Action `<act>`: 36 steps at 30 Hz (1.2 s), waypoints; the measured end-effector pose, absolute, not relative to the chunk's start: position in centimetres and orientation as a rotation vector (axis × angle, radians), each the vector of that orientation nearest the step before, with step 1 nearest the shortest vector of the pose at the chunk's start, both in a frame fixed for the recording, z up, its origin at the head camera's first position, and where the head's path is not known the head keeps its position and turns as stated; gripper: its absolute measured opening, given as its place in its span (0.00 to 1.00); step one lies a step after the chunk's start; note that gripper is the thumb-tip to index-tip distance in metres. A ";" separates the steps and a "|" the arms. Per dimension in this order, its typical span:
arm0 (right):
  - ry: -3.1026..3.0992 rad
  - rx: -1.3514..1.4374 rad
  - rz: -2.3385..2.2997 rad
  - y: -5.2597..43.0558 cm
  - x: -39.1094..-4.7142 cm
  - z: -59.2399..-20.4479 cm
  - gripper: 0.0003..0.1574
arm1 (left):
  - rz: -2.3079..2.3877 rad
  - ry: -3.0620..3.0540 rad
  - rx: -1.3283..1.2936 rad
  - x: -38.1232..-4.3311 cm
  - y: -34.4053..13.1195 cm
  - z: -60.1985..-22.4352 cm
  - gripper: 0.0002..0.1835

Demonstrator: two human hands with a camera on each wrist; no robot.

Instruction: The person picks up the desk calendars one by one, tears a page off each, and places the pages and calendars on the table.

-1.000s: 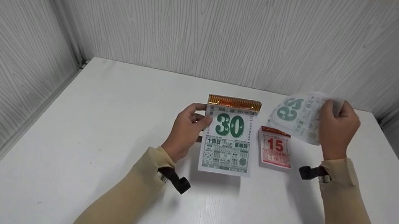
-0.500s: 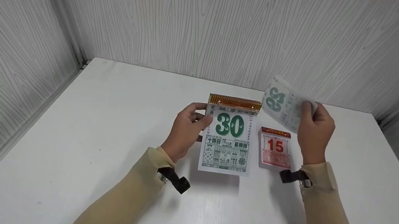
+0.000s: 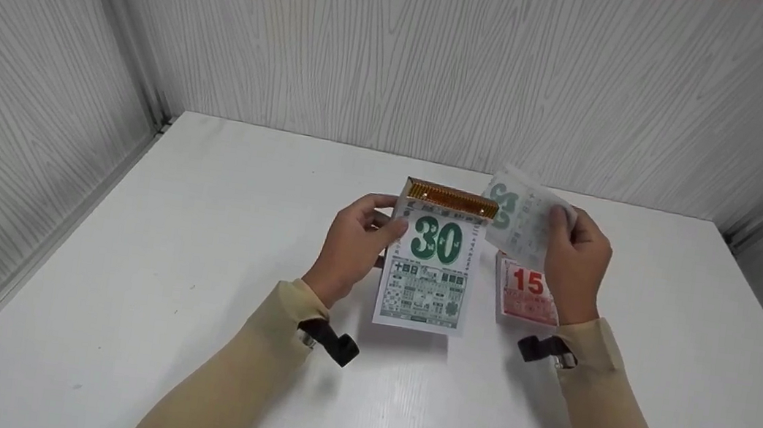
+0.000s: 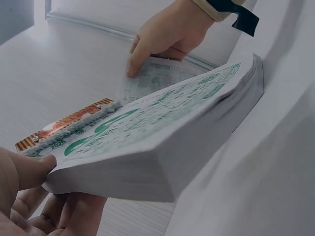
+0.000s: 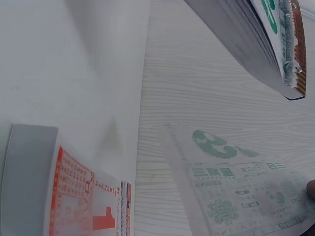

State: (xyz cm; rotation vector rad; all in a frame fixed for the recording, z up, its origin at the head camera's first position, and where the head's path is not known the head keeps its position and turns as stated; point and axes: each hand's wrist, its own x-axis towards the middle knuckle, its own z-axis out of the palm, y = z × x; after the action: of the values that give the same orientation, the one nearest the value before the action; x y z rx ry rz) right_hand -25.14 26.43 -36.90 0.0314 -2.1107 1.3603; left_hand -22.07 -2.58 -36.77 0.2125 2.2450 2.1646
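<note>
My left hand [image 3: 356, 247] grips the left edge of a thick tear-off calendar [image 3: 427, 271], thumb on the front page and fingers behind. Its top page shows a green 30 under a gold binding strip, and the pad is held tilted above the table. In the left wrist view the thumb [image 4: 34, 169] presses the page near the binding. My right hand [image 3: 578, 262] pinches a loose calendar page [image 3: 521, 214] that shows a green 29 through the thin paper. That page's far end lies behind the calendar's upper right corner in the head view.
A smaller calendar [image 3: 526, 292] with a red 15 lies on the white table [image 3: 240, 225], partly hidden by the right hand. Grey wood-grain panels [image 3: 403, 47] stand at the back and both sides.
My right hand has moved left with the loose page, towards the large calendar, and now covers part of the small one. The large calendar has tilted slightly in my left hand.
</note>
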 end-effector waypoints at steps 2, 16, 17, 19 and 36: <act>-2.126 0.032 1.362 26.3 -25.2 -36.9 0.24 | 2.146 2.284 0.221 -22.2 -2.8 -36.8 0.20; -2.230 0.019 1.266 25.7 -25.5 -37.3 0.23 | 1.962 2.437 0.136 -23.4 -6.8 -38.0 0.20; -2.237 0.013 1.264 25.6 -25.5 -37.2 0.23 | 1.938 2.460 0.118 -23.5 -7.2 -38.0 0.21; -2.248 -0.003 1.260 25.4 -25.5 -37.1 0.22 | 1.865 2.529 0.073 -23.7 -8.2 -38.3 0.22; -2.196 0.014 1.230 25.3 -25.5 -36.7 0.22 | 1.208 2.875 -0.119 -25.1 -13.0 -39.0 0.26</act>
State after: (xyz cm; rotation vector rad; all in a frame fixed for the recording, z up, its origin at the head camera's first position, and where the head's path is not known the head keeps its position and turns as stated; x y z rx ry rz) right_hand -25.50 25.28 -36.66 0.0141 -2.1958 1.2298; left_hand -25.10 -12.98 -39.02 -0.1190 2.8749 1.2082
